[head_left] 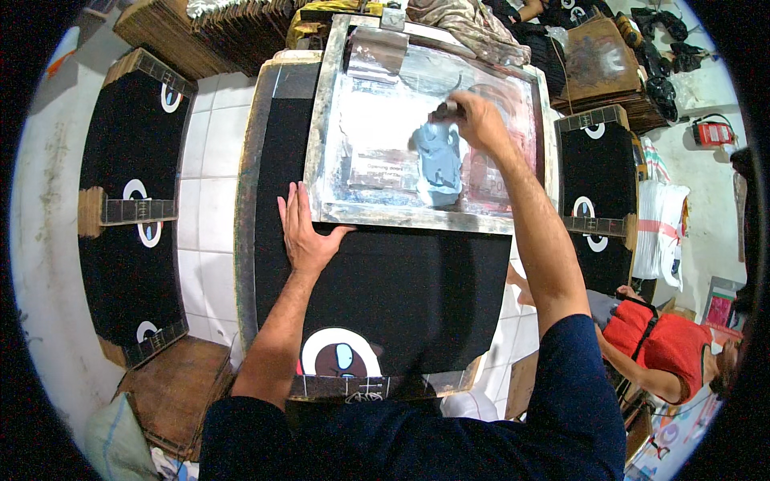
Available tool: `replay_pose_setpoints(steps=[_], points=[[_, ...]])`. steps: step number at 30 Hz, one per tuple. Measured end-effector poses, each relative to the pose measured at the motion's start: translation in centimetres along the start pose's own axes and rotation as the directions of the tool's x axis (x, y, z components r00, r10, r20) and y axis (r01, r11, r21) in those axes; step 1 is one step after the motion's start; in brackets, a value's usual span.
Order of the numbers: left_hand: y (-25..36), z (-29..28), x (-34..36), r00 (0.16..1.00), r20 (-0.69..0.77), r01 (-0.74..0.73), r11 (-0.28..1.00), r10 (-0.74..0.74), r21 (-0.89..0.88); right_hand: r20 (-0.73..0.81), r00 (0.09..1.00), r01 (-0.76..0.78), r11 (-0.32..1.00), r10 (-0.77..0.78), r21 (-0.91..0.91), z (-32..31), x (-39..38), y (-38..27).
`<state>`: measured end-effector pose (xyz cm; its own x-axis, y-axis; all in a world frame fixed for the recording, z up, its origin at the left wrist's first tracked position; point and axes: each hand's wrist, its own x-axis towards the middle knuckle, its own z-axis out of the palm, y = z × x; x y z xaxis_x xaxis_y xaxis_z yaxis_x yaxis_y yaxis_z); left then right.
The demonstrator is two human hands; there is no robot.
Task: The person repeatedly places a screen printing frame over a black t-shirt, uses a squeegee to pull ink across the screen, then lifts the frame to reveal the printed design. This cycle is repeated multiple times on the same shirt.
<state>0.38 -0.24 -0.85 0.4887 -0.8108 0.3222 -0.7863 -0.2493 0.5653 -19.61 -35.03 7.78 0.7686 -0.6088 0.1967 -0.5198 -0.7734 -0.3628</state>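
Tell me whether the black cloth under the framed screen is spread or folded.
Spread: left of and nearer than the framed screen, the black cloth shows as a broad, smooth sheet. Beneath the screen, cannot tell.

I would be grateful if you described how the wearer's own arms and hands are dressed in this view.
The left sleeve and right sleeve are short, plain and dark navy, leaving the forearms bare. The left hand and right hand are ungloved. No watch or bracelet shows on either wrist.
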Motion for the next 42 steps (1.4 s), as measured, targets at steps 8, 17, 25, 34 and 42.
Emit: replay_pose_setpoints(steps=[8, 17, 25, 34, 42], points=[[0.1, 0.1, 0.2, 1.000, 0.009, 0.027, 0.999, -0.027, 0.020, -0.021, 0.996, 0.090, 0.994, -0.092, -0.058, 1.6, 0.3, 0.7], [0.4, -0.2, 0.4, 0.999, 0.022, 0.030, 1.000, -0.030, 0.009, 0.000, 1.000, -0.025, 0.992, 0.025, -0.125, -0.1, -5.8, -3.7], [0.5, -0.2, 0.5, 0.999, 0.028, 0.042, 0.999, -0.041, -0.022, 0.194, 0.980, -0.010, 0.973, 0.056, -0.230, -1.4, -15.6, -9.5], [0.8, -0.5, 0.9, 0.999, 0.021, 0.037, 0.999, -0.037, 0.005, -0.082, 0.996, 0.025, 0.992, -0.035, -0.120, 4.0, 8.8, -3.0], [0.6, -0.6, 0.7, 0.999, 0.023, 0.033, 0.999, -0.032, -0.009, 0.206, 0.954, -0.082, 0.849, 0.219, -0.522, 6.2, 18.9, -6.3]])
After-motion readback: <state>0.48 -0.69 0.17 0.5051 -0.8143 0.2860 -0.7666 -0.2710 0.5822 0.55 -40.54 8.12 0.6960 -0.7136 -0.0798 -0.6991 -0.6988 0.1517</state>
